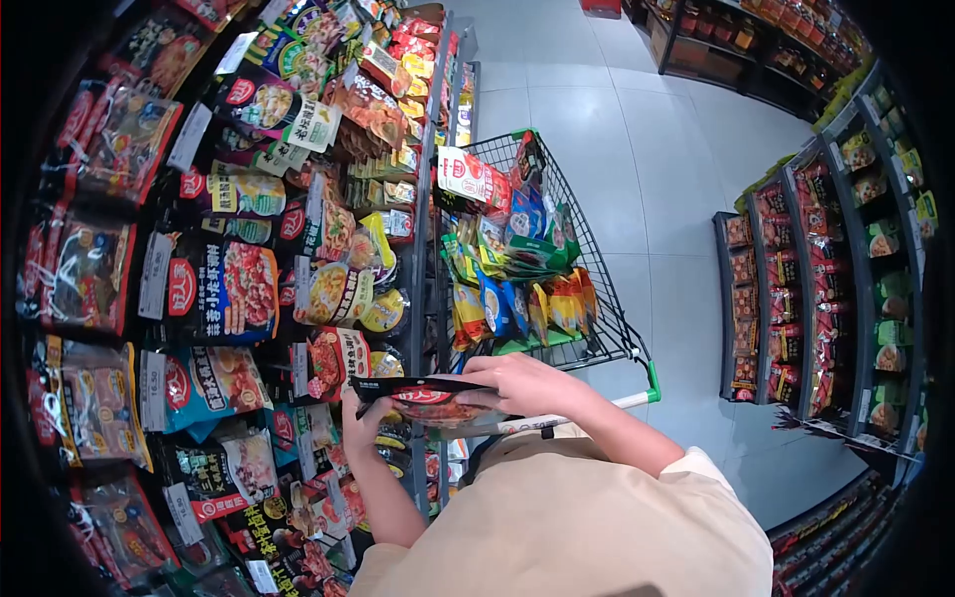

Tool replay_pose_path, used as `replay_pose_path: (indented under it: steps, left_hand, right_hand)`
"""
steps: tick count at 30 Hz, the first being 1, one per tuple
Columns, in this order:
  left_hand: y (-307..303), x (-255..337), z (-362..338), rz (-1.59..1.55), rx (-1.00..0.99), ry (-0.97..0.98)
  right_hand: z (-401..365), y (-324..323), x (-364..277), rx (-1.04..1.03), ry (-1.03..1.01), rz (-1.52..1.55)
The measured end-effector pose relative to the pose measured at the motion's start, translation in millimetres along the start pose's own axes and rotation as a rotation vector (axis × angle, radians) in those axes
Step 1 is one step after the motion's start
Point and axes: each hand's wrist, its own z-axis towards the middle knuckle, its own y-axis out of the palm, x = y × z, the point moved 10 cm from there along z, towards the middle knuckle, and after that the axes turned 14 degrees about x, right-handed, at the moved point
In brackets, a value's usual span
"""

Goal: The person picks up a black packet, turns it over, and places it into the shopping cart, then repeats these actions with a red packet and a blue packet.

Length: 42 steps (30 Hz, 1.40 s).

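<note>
Seasoning packet (433, 401), black, with a red label bearing white characters: one, held in front of the person's torso, beside the left-hand shelving and over the near end of the cart, seen at a steep slant with its top edge toward the camera.

Left hand (362, 422): closed on the packet's left end, close to the shelved goods. Right hand (519, 383): gripping the packet's right end, fingers bent over the upper edge.

Shopping cart (609, 286): one, black wire basket, green corner fittings, pale handle bar (629, 400) partly behind the right forearm. Contents, gathered mainly toward the left of the basket: red-and-white packet (473, 179) at the far end; green bag (542, 257) at the middle; red-and-yellow packets (567, 304) nearer the handle; blue packaging among them.

Left-hand shelving, packed in rows: black crayfish seasoning packet (224, 289) with a blue panel; teal packet (211, 383) below it in view; further pouches in red, yellow and purple; white price tags (152, 390) along the edges.

Right side, across the aisle: dark shelf rack (723, 308) of red and green packets. Far end: bottles (741, 38) on dark shelves. Floor (587, 109): pale grey tile. Garment: beige top (587, 517).
</note>
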Motion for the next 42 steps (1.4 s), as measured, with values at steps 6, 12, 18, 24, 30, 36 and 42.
replay_pose_path:
  steps: [6, 12, 18, 24, 30, 36, 42]
  left_hand:
    - [82.1, 0.7, 41.3, 0.084, -0.11, 0.003]
    - [73.4, -72.4, 59.9, 0.06, 0.224, -0.11]
    - [10.8, -199.2, -12.9, 1.057, 0.166, -0.117]
    - [-16.0, -219.9, -53.0, 1.136, 0.424, -0.368]
    - [-13.2, -197.9, -49.6, 1.338, 0.584, -0.317]
    - [-25.3, -207.6, -47.5, 1.328, 0.608, -0.357]
    - [-26.4, -203.1, -47.9, 1.36, 0.626, -0.378]
  right_hand:
    - [9.5, -31.6, 60.6, 0.095, 0.168, -0.265]
    - [34.2, -58.3, 107.7, 0.328, 0.107, -0.303]
    - [51.7, -118.1, 198.3, 0.681, 0.421, -0.076]
    - [110.4, -159.6, 259.8, 0.839, 0.546, 0.098]
    - [179.3, -185.9, 343.1, 0.968, 0.496, 0.034]
    - [219.8, -189.5, 448.9, 1.045, 0.511, -0.063]
    - [224.0, -198.4, 505.6, 1.179, 0.609, -0.085]
